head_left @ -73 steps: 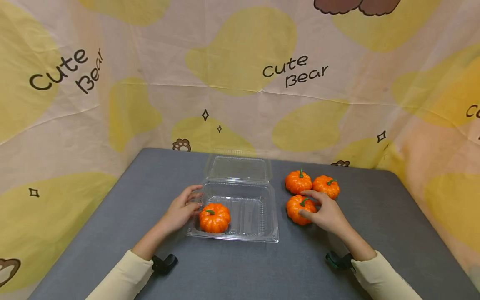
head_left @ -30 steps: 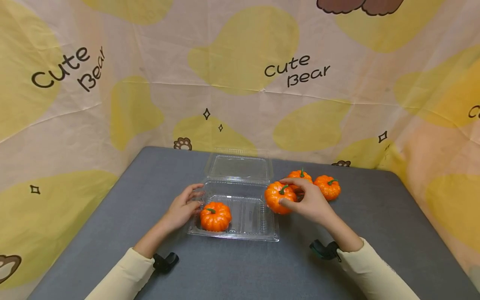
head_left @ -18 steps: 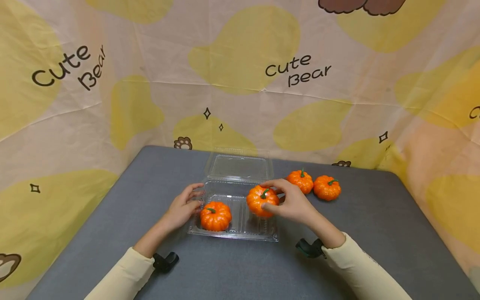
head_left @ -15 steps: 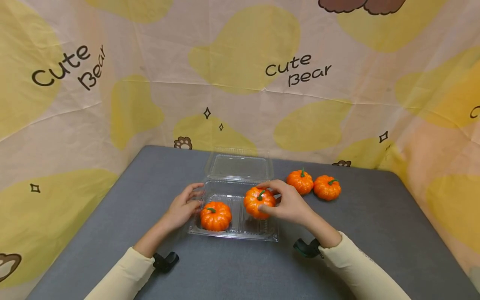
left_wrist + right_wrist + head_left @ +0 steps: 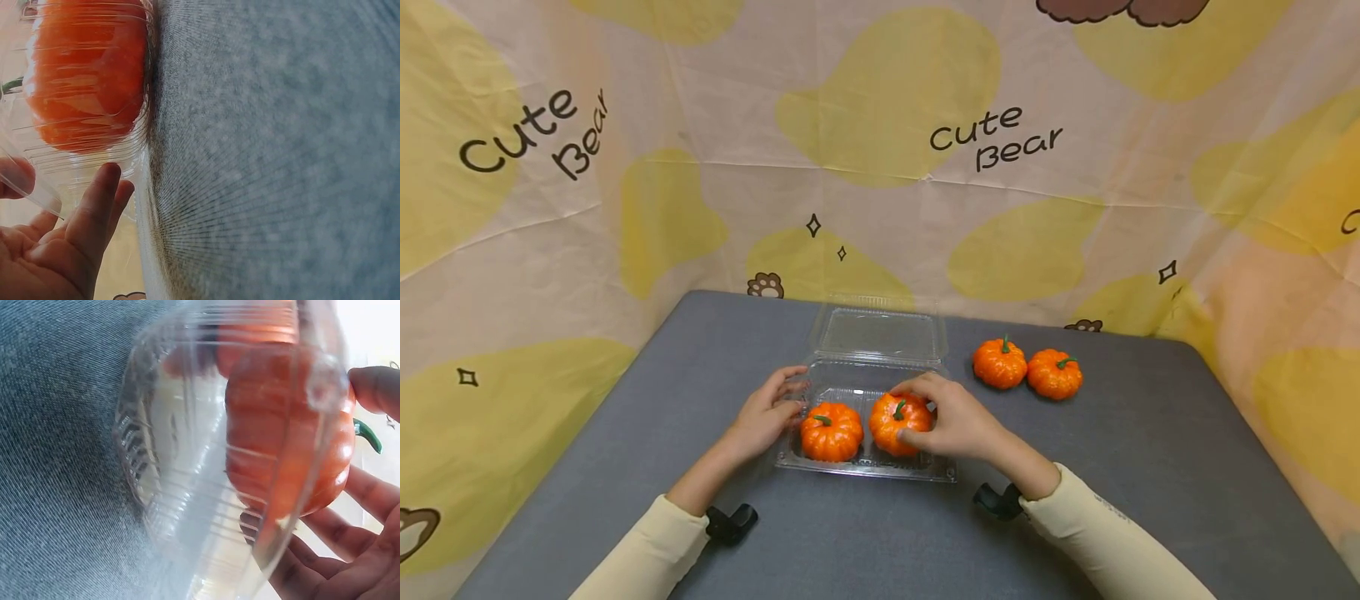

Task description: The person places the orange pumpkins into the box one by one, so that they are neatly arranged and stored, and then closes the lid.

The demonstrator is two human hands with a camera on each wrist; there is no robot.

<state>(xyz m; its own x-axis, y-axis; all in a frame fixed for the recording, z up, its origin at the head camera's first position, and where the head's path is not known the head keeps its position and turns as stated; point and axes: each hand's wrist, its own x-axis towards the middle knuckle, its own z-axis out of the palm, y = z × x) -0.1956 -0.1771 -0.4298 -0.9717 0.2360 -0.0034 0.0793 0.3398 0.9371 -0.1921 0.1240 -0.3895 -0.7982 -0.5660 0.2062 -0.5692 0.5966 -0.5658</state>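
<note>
My right hand (image 5: 958,421) grips a small orange pumpkin (image 5: 891,423) with a green stem, thumb at the front and fingers behind. It is within the right half of a clear plastic clamshell container (image 5: 865,472). In the right wrist view, that pumpkin (image 5: 87,75) has a counterpart seen through the left wall: another pumpkin (image 5: 832,433) sitting in the container's left half. My left hand (image 5: 765,421) holds the container's left edge, thumb over the rim and fingers against the outer wall, as the left wrist view shows. The right wrist view shows the gripped pumpkin (image 5: 281,431) through the clear wall.
Two more orange pumpkins, a nearer-left one (image 5: 999,364) and a right one (image 5: 1055,375), stand side by side at the back right of the grey table (image 5: 850,542). The container's lid (image 5: 880,333) lies folded back towards the printed cloth backdrop (image 5: 865,125).
My right hand has taken a pumpkin from the group at the right and carried it left, then down into the container's right half. My left hand has stayed at the container's left edge.
</note>
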